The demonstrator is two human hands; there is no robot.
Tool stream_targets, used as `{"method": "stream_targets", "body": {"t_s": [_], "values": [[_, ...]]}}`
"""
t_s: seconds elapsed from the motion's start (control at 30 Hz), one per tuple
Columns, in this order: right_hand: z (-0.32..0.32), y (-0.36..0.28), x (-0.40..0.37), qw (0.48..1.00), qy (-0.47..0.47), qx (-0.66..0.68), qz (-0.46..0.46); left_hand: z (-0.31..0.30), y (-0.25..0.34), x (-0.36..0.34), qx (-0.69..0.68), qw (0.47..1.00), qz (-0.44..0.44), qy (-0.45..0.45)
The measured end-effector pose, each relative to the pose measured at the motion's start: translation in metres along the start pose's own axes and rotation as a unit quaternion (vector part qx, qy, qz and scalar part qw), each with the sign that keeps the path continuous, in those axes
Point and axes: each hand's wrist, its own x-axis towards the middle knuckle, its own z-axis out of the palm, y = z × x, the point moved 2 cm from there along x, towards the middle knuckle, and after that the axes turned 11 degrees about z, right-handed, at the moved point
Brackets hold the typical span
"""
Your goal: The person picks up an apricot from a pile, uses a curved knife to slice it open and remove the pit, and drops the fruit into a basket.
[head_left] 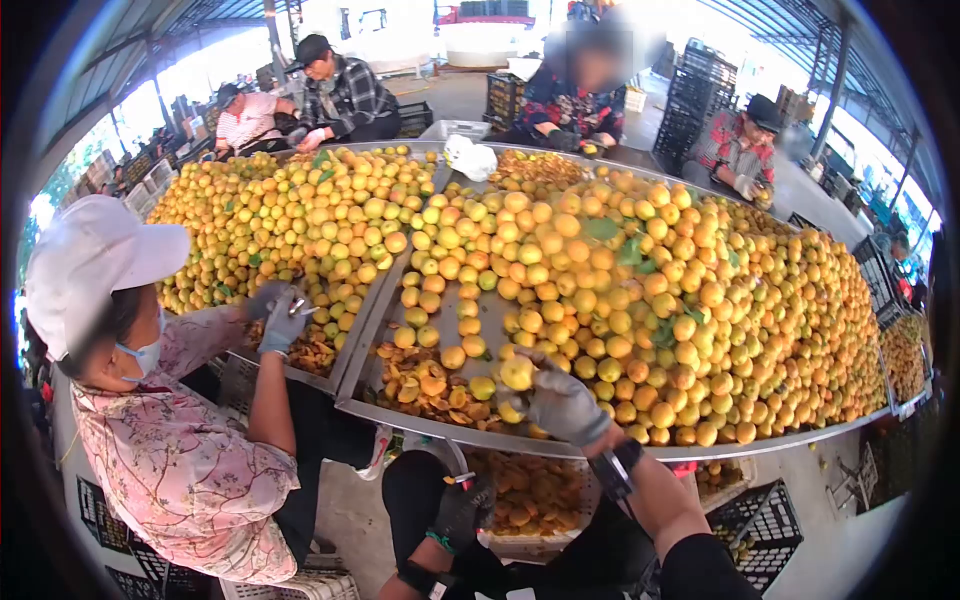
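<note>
My right hand, in a grey glove, reaches over the near edge of the metal table, its fingers closed on a yellow apricot. Another apricot lies just below those fingers, partly hidden. Lower down, near my knee, my left hand wears a dark glove and is closed around a small metal tool; its exact kind is hard to make out. Left of my right hand, halved apricots lie in a heap on the table. Whole apricots are piled behind it.
A crate of apricot halves sits below the table edge. A metal divider splits the table. At my left, a person in a white cap works with gloved hands. More people sit along the far side. Black crates stand lower right.
</note>
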Motion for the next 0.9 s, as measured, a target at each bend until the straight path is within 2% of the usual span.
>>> {"method": "stream_targets", "body": {"t_s": [0.03, 0.07, 0.1, 0.13, 0.2, 0.23, 0.27, 0.3, 0.33, 0.37, 0.43, 0.47, 0.5, 0.53, 0.63, 0.67, 0.73, 0.77, 0.8, 0.83, 0.87, 0.9], "values": [[0.010, 0.003, -0.026, 0.999, -0.029, 0.042, -0.007, 0.003, -0.002, 0.000, 0.001, 1.000, -0.010, -0.006], [0.009, 0.011, -0.047, 0.996, -0.068, 0.042, -0.031, 0.008, 0.002, 0.004, 0.071, 0.997, 0.019, -0.006], [0.008, 0.022, -0.071, 0.995, -0.061, 0.079, -0.015, 0.014, 0.006, 0.005, 0.141, 0.989, 0.046, -0.003], [0.008, 0.033, -0.094, 0.996, -0.039, 0.076, -0.006, 0.022, 0.010, 0.003, 0.270, 0.957, 0.108, -0.006], [-0.002, 0.064, -0.133, 0.999, 0.009, 0.032, 0.027, 0.054, 0.031, -0.012, 0.483, 0.839, 0.247, -0.020], [-0.005, 0.078, -0.146, 0.998, 0.032, -0.013, 0.046, 0.062, 0.034, -0.016, 0.487, 0.839, 0.241, -0.020], [-0.002, 0.092, -0.159, 0.994, 0.075, -0.065, 0.046, 0.069, 0.035, -0.022, 0.595, 0.763, 0.244, -0.062], [0.001, 0.106, -0.166, 0.994, 0.077, -0.058, 0.049, 0.074, 0.031, -0.029, 0.690, 0.674, 0.243, -0.105], [0.001, 0.116, -0.171, 0.984, 0.119, -0.127, 0.025, 0.077, 0.027, -0.032, 0.711, 0.645, 0.244, -0.133], [0.001, 0.125, -0.178, 0.968, 0.162, -0.194, -0.001, 0.076, 0.021, -0.036, 0.713, 0.644, 0.240, -0.136], [-0.009, 0.139, -0.185, 0.972, 0.184, -0.143, 0.013, 0.078, 0.016, -0.043, 0.694, 0.622, 0.304, -0.199], [-0.010, 0.138, -0.187, 0.959, 0.186, -0.208, -0.043, 0.081, 0.016, -0.046, 0.696, 0.619, 0.304, -0.202], [-0.009, 0.136, -0.188, 0.939, 0.187, -0.272, -0.096, 0.086, 0.016, -0.052, 0.723, 0.585, 0.297, -0.218], [0.002, 0.129, -0.193, 0.961, 0.179, -0.203, -0.053, 0.089, 0.016, -0.057, 0.749, 0.550, 0.289, -0.232], [-0.009, 0.143, -0.195, 0.951, 0.200, -0.235, -0.016, 0.084, 0.006, -0.063, 0.761, 0.514, 0.311, -0.243], [-0.013, 0.142, -0.195, 0.951, 0.200, -0.235, -0.017, 0.085, 0.007, -0.064, 0.762, 0.513, 0.312, -0.244], [-0.018, 0.138, -0.196, 0.968, 0.151, -0.198, -0.032, 0.088, 0.013, -0.067, 0.574, 0.687, 0.297, -0.331], [-0.019, 0.136, -0.198, 0.968, 0.151, -0.197, -0.032, 0.092, 0.022, -0.070, 0.575, 0.687, 0.296, -0.331], [-0.017, 0.135, -0.201, 0.967, 0.112, -0.220, -0.068, 0.092, 0.027, -0.074, 0.490, 0.811, 0.042, -0.318], [-0.015, 0.135, -0.203, 0.962, 0.073, -0.242, -0.105, 0.089, 0.026, -0.080, 0.363, 0.864, -0.215, -0.277], [-0.018, 0.139, -0.204, 0.962, 0.074, -0.241, -0.106, 0.087, 0.023, -0.082, 0.363, 0.863, -0.216, -0.277], [-0.022, 0.146, -0.204, 0.981, 0.061, -0.162, -0.091, 0.082, 0.017, -0.083, 0.327, 0.889, -0.201, -0.251]]}}
